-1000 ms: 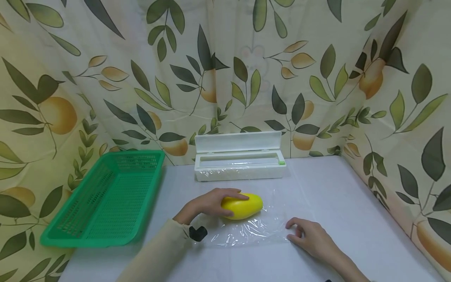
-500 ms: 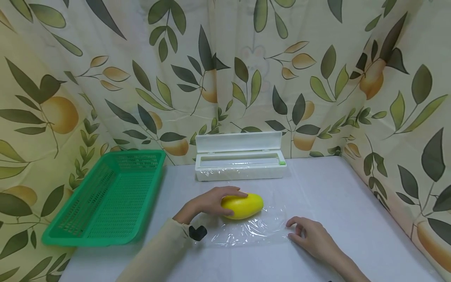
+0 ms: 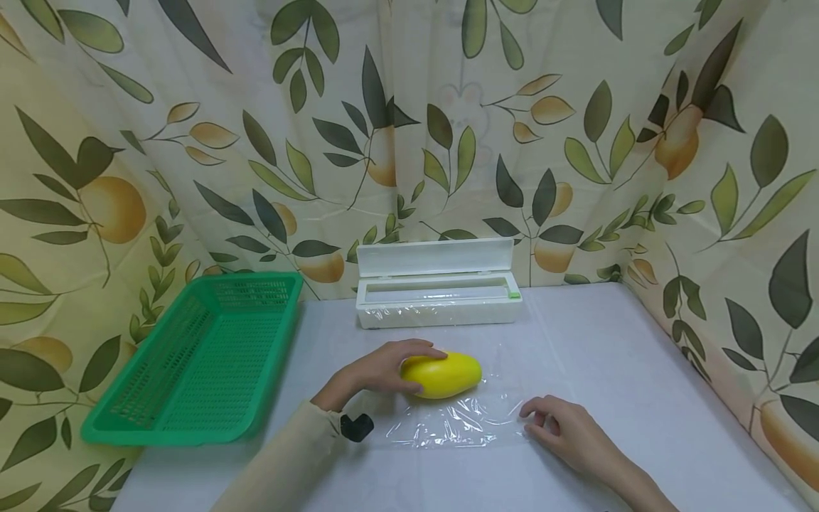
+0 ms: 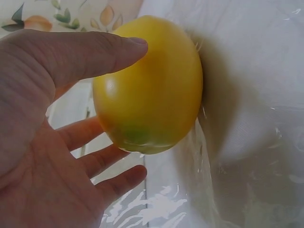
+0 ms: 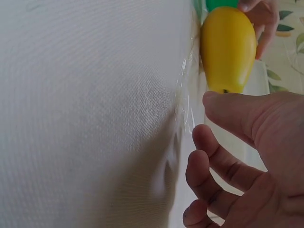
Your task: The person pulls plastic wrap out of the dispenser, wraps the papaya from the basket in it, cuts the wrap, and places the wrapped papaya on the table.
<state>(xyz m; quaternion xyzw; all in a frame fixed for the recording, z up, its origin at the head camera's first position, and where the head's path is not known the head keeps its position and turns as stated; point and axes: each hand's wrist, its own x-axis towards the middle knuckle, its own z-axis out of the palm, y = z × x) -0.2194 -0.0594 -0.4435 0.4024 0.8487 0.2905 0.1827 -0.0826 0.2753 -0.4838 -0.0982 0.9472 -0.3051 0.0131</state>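
Note:
A smooth yellow papaya (image 3: 446, 375), greenish at one end, lies on a sheet of clear plastic wrap (image 3: 448, 423) spread over the table. My left hand (image 3: 384, 364) holds its left end, thumb (image 4: 104, 52) on the near side and fingers (image 4: 83, 133) round the far side, some reaching past it. At the sheet's right edge is my right hand (image 3: 569, 430). Its fingers are loosely bent, with a gap between thumb and fingertips and nothing seen between them. Behind the papaya stands a white wrap dispenser (image 3: 441, 313) with its lid up; film trails over its front.
A green plastic basket (image 3: 256, 398) sits at the left of the white-covered table (image 3: 595, 341). The dispenser has a small green slider (image 3: 514, 295) at its right end. A leaf-and-fruit patterned curtain (image 3: 409, 213) surrounds the back and sides.
The papaya has shifted very slightly to the right under my left hand. My right hand stays nearly where it was.

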